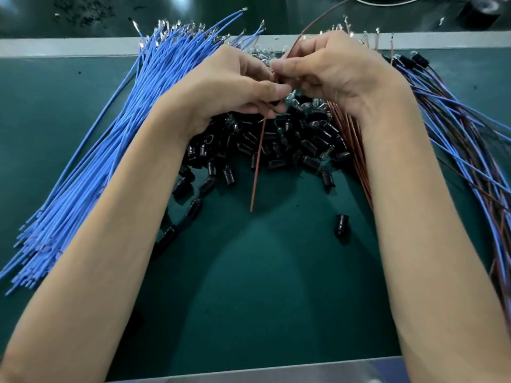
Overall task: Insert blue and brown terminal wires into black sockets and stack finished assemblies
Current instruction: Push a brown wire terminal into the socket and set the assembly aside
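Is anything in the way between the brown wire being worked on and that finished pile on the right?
Yes: the right hand and its forearm sit between the held brown wire and the finished pile, and the loose brown wires lie under that forearm. Nothing else shows.

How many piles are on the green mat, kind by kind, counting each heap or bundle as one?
Blue wire bundle: 1
Brown wire bundle: 1
Black socket heap: 1
Finished assembly stack: 1
Total: 4
Single pieces are too many to count. The left hand and right hand hold brown wire, not tallied.
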The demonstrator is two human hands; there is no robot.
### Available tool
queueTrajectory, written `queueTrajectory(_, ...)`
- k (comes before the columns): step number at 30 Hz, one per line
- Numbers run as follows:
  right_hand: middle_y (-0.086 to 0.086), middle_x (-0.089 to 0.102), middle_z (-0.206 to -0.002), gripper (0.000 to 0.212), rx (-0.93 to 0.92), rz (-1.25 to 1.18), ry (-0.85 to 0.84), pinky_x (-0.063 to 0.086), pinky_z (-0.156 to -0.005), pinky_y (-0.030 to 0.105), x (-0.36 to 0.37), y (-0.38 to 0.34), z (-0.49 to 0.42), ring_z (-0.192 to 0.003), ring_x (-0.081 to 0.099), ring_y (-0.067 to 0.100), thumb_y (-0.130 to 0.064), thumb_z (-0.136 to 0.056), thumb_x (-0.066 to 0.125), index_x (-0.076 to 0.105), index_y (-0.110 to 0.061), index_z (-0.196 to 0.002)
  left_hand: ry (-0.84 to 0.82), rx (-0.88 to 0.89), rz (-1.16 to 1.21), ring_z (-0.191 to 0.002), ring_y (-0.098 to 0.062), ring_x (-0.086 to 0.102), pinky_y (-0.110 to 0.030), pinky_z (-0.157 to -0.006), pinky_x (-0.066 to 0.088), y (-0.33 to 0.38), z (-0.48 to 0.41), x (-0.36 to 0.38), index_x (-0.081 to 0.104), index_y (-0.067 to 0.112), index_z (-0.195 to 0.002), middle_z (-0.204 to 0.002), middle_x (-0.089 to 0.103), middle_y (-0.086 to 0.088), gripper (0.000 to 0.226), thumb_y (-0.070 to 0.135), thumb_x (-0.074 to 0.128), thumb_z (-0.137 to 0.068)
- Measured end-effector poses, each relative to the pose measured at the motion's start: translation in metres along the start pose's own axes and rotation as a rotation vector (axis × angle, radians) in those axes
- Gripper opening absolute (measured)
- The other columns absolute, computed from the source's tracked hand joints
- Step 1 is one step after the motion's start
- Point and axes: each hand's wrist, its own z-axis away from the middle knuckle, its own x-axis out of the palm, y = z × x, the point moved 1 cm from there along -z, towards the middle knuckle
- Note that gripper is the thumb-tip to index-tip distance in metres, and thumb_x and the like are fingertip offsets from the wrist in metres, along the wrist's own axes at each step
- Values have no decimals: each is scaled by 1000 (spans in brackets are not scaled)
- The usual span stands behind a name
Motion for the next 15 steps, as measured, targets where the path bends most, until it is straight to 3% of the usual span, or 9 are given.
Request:
queueTrajectory(4, -3, 70, -70, 13, 9, -260, 165, 43, -50, 10, 1, -3, -4, -55, 58, 0, -18, -92, 64, 63, -10, -82, -16, -34, -27, -73, -3, 70, -12, -68, 50, 1, 1, 0, 71, 11, -91, -81, 75, 4, 20, 30, 71, -84)
queueTrajectory(6, -6, 68, -63, 14, 12, -171, 141, 41, -48, 10, -2, -1, -4, -52, 56, -1, -13, -91, 64, 62, -11, -77, -12, -45, -32, -74, -4, 70, -10, -65, 48, 0, 1, 0, 71, 12, -92, -82, 76, 4, 20, 30, 71, -84)
queueTrajectory(9, -10, 65, -59, 14, 29, 48, -5, 35, -47, 10, -1, 2, 1, -52, 54, -2, -23, -85, 72, 66, -15, -75, -8, -52, -32, -74, -4, 70, -11, -67, 49, 0, 0, 1, 71, 14, -91, -82, 76, 5, 18, 30, 71, -84)
queueTrajectory(13, -4, 69, -77, 15, 31, -149, 226, 35, -47, 11, -4, 0, -4, -52, 55, -1, -25, -91, 65, 65, -14, -80, -15, -60, -39, -74, -4, 71, -10, -66, 49, 0, 1, 2, 71, 15, -88, -81, 75, 5, 17, 31, 71, -83)
queueTrajectory(15, -8, 69, -71, 15, 19, -51, 167, 35, -49, 13, -6, 1, -4, -53, 55, -2, -22, -90, 65, 65, -16, -76, -11, -60, -34, -74, -4, 70, -9, -63, 48, -1, 1, 2, 71, 14, -89, -82, 76, 5, 17, 30, 71, -84)
